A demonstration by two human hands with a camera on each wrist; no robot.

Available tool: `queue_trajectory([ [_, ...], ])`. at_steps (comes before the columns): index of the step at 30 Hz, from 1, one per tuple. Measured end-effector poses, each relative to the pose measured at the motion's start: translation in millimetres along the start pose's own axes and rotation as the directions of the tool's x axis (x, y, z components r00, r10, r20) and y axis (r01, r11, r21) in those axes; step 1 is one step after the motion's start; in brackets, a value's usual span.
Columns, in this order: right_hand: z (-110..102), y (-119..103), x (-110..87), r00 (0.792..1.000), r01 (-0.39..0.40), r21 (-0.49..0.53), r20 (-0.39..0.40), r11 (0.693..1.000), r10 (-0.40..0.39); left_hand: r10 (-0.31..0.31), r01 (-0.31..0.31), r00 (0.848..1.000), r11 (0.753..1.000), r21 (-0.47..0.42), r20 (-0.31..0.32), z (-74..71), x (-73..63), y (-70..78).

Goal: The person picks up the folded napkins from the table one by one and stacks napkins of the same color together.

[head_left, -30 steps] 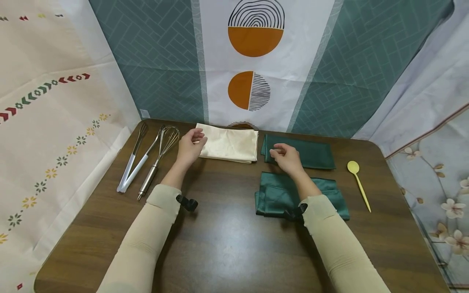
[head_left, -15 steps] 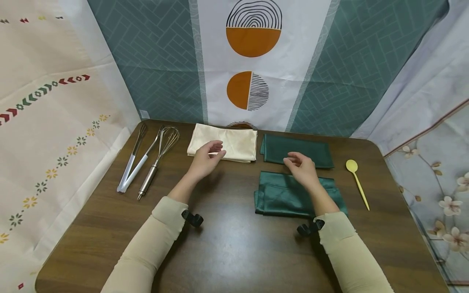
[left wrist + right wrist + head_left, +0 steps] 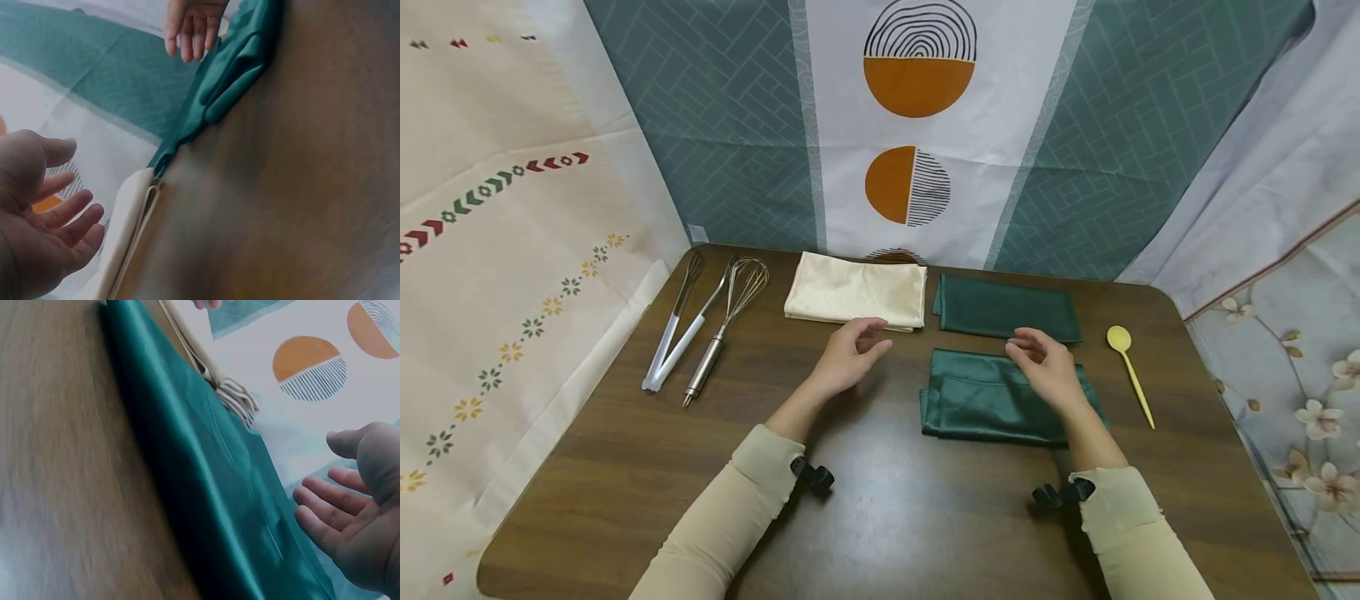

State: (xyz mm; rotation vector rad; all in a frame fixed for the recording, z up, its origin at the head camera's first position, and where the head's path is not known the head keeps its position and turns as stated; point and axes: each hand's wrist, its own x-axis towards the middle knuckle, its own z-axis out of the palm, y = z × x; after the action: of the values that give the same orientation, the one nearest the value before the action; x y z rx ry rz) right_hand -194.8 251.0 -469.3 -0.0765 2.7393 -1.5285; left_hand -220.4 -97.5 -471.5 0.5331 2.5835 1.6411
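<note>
My left hand (image 3: 846, 357) hovers just in front of the folded cream cloth (image 3: 857, 287), fingers loosely curved and holding nothing. In the left wrist view, the palm of that left hand (image 3: 44, 231) faces up beside the cream cloth (image 3: 128, 219). Over the nearer folded green cloth (image 3: 985, 400) is my right hand (image 3: 1048, 367), likewise empty with relaxed fingers. A second folded green cloth (image 3: 1007, 307) lies behind it. The right wrist view has the right hand (image 3: 356, 512) apart from the satiny green cloth (image 3: 194, 462).
At the table's left lie metal tongs (image 3: 672, 333) with white handles and a wire whisk (image 3: 722, 333). A yellow spoon (image 3: 1129, 371) lies on the right. Patterned fabric (image 3: 730, 125) hangs behind the brown wooden table (image 3: 880, 517).
Both hands have drawn back toward the person and shifted right. The left came away from the cream cloth, the right from above the farther green cloth. The cloths and utensils stay put.
</note>
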Motion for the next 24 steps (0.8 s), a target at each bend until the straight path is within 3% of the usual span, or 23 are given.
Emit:
queue_trajectory([
  [14, -38.1, 20.8, -24.0, 0.989, 0.023, -0.059, -0.145, 0.998, -0.031, -0.014, 0.013, 0.994, 1.000, 0.009, 0.104, 34.5, -4.4, -3.4],
  [24, -51.6, 39.2, -29.8, 0.962, 0.061, -0.062, -0.263, 0.996, -0.075, -0.027, 0.022, 0.992, 0.999, 0.043, 0.127, 53.9, 0.0, -7.2],
])
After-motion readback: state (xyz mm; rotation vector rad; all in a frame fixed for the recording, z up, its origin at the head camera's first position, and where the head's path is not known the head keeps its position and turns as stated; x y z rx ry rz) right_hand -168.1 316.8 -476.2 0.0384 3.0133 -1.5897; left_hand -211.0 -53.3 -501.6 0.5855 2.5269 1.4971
